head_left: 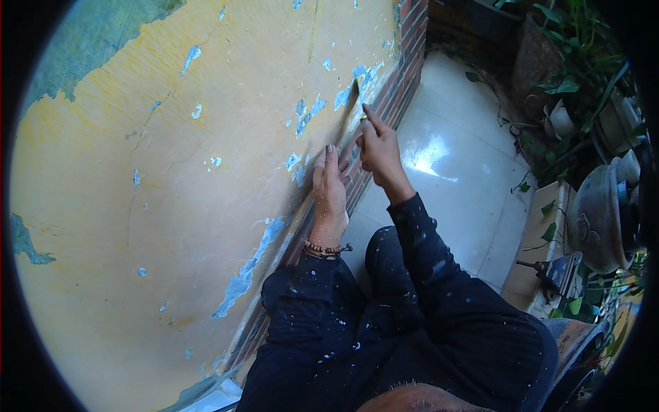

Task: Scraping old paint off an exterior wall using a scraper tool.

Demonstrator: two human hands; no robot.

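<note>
A cream-yellow wall [206,172] with peeling paint fills the left side, bare blue patches [250,271] showing through. My right hand [381,154] is closed round a slim hand tool [364,119], probably a scraper, near the flaked patch [347,96] above the brick edging. Its blade is hard to make out against a dark shadow on the wall. Below and left of it, my left hand [329,192] lies against the lower wall with fingers stretched out, holding nothing. A beaded bracelet [326,249] circles that wrist, and paint flecks dot both dark sleeves.
Brick edging [412,55] runs along the wall's foot. Pale glossy floor tiles [460,144] lie to the right. Beyond them stand potted plants [576,41], a large round pot [600,213] and a ledge [535,240] with a dark-handled tool [549,269] on it.
</note>
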